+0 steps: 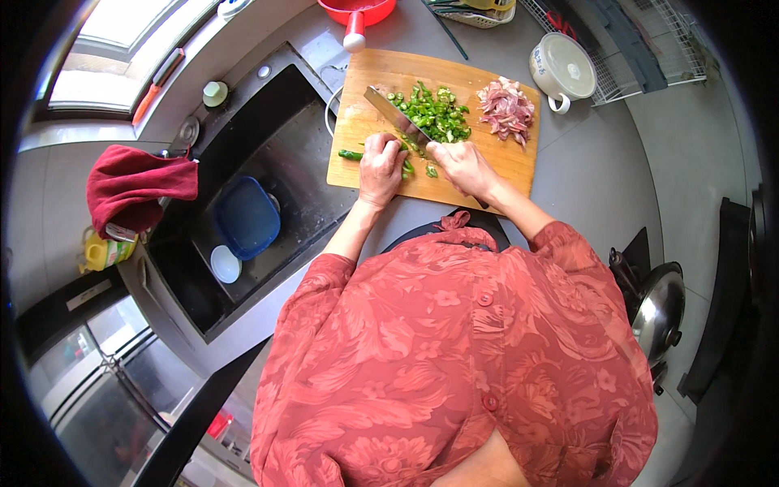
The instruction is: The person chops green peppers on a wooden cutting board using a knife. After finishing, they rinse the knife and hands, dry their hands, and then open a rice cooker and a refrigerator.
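Note:
On a wooden cutting board [359, 115], my left hand [382, 165] presses down over green chili peppers [350, 155], whose ends stick out on both sides of the fingers. My right hand [464, 164] grips a kitchen knife [389, 109]; its wide blade slants up to the left, close beside my left fingertips. The lower handle end shows under my right wrist. Beyond the blade lies a heap of chopped green chili [441, 112], with a few loose pieces nearer me. Sliced raw meat [506, 109] is piled at the board's right side.
Left of the board is a black sink [292, 152] holding a blue basin [246, 216] and a white bowl [226, 264]. A red cloth [140, 185] hangs over the tap. A lidded white pot [565, 66] and a red strainer [371, 12] stand behind. A lidded pan [657, 310] sits right.

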Demonstrator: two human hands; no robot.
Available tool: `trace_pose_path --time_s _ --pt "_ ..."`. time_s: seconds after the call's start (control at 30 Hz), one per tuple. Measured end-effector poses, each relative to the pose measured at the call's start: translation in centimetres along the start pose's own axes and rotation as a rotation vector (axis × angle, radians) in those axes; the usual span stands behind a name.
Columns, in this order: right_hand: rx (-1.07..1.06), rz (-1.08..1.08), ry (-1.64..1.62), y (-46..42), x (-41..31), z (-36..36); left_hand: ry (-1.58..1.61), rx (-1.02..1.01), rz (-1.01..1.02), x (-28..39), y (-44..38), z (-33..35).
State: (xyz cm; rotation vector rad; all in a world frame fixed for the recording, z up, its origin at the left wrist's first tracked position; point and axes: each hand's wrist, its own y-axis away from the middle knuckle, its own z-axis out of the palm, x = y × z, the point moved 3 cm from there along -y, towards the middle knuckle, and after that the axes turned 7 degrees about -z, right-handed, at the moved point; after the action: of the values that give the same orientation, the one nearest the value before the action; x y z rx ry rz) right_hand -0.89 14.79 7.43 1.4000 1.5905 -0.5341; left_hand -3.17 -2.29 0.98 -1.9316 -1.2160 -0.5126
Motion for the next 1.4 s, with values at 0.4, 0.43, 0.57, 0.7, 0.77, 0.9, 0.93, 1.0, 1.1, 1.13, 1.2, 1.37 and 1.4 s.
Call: trace_pose_path --time_s 0.4,0.43,0.57,0.7,0.77,0.9,0.93,1.0,1.1,1.13,1.2,1.37,1.4 --pt "0.07 -0.1 0.251 4.8 0.4 1.5 -0.086 0.091 -0.03 0.2 2.0 -1.1" --pt "0.071 -0.088 0.274 4.9 0.3 1.5 -0.083 0.093 -0.034 0.3 2.0 -0.9" --pt "0.064 -0.06 0.293 4.7 0.4 1.6 -0.072 0.1 -0.06 0.4 1.9 -0.6" --pt "-0.013 -0.014 0.284 4.2 -0.3 1.4 -0.077 0.103 -0.038 0.0 2.0 -0.5" --pt "-0.072 0.018 0.293 3.9 -0.6 1.5 -0.097 0.096 -0.034 -0.4 2.3 -0.3" --pt "-0.072 -0.024 0.373 3.4 0.0 2.2 -0.131 0.058 -0.03 -0.8 2.4 -0.4" --pt "-0.079 -0.009 0.388 3.2 -0.1 2.4 -0.139 0.049 -0.027 -0.9 2.3 -0.4" --pt "-0.088 0.012 0.403 2.9 -0.1 2.7 -0.136 0.046 -0.039 -0.7 2.0 -0.4" --pt "-0.077 -0.017 0.411 2.3 0.1 2.9 -0.155 0.041 -0.039 -0.9 1.7 -0.4" --pt "-0.062 -0.057 0.419 2.1 0.3 3.0 -0.165 0.042 -0.035 -0.9 1.6 -0.4" --pt "-0.061 -0.087 0.425 1.9 0.5 3.1 -0.164 0.043 -0.025 -1.0 1.5 -0.3" --pt "-0.105 -0.057 0.423 1.2 0.1 2.8 -0.151 0.033 -0.019 -0.7 1.3 -0.4" --pt "-0.107 -0.053 0.408 0.9 0.0 2.8 -0.158 0.038 -0.007 -0.6 1.0 -0.4"
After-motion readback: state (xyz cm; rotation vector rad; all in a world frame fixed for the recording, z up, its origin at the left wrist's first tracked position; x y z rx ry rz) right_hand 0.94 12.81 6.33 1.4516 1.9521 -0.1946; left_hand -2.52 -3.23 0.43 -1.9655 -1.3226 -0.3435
